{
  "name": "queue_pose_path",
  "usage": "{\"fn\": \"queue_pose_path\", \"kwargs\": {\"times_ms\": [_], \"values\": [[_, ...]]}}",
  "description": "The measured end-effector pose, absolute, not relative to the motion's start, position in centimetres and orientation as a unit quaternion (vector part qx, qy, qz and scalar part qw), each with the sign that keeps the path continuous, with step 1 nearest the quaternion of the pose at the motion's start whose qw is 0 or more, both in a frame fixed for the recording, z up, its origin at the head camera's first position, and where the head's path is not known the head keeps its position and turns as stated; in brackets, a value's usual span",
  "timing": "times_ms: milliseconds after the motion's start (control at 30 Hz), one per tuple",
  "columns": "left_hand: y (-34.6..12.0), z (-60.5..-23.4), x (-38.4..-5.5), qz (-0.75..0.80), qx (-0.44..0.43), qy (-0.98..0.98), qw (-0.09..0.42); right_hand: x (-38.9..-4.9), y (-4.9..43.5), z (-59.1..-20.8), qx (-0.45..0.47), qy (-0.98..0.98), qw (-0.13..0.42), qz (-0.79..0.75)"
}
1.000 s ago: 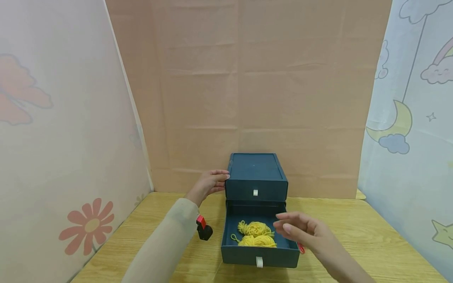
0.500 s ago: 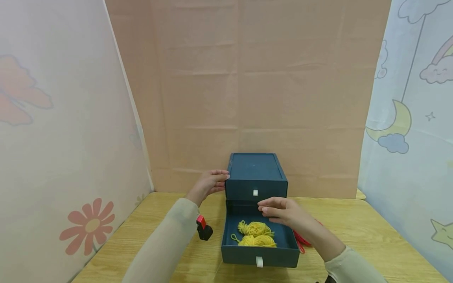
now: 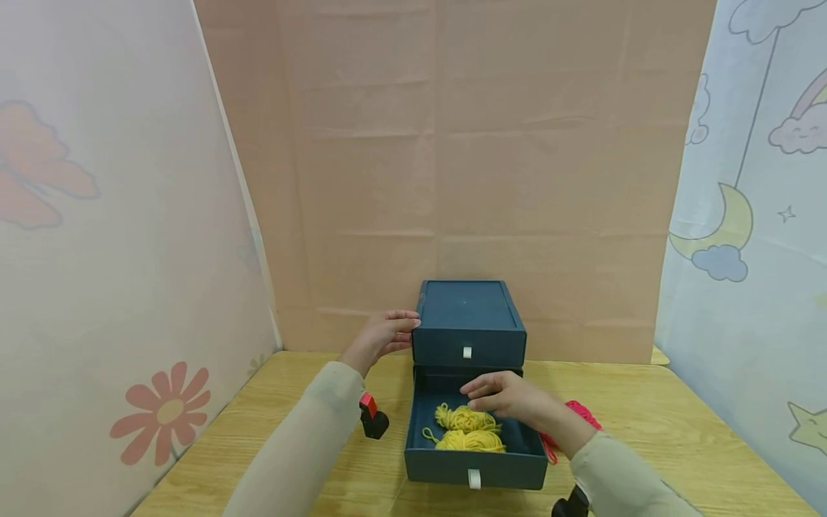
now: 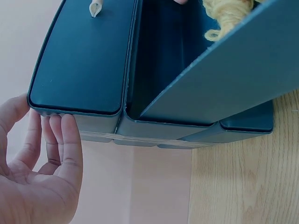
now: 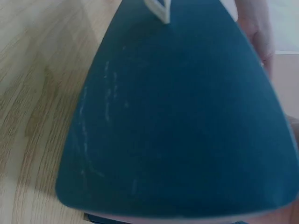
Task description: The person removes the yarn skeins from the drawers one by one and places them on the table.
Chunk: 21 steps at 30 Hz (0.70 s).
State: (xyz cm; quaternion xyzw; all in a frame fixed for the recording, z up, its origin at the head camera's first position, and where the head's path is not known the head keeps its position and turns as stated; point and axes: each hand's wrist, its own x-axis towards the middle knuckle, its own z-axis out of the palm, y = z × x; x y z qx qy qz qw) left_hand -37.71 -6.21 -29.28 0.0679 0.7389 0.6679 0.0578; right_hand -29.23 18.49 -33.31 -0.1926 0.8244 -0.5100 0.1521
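My left hand touches the left side of a dark blue drawer cabinet, near its upper front corner. The left wrist view shows these fingers fairly straight against the side. Below the shut upper drawer, the lower drawer is pulled out toward me. Inside it lie two yellow yarn skeins, a rear one and a front one. Over the drawer hovers my right hand, holding nothing, with loosely bent fingers just above the rear skein. The drawer front hides most of this hand in the right wrist view.
Pinkish-red yarn lies on the wooden table right of the drawer, partly behind my right forearm. White loop tabs, such as the lower one, stick out from the drawer fronts. A tan cloth hangs behind the cabinet.
My right hand has moved left from the drawer's right edge to over its middle, then dipped slightly toward the skeins. More of the red yarn shows. The left hand stays in place.
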Motion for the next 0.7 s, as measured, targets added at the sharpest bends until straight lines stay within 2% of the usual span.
{"fn": "queue_pose_path", "kwargs": {"times_ms": [267,700], "values": [[-6.2,-29.3,-37.7,0.667,0.069,0.739,0.058,-29.8,17.9,-34.0,-0.185,0.845,0.168,-0.472],[-6.1,-29.2,-37.7,0.662,0.075,0.744,0.056,-29.7,17.0,-34.3,-0.132,0.887,0.142,-0.42]]}}
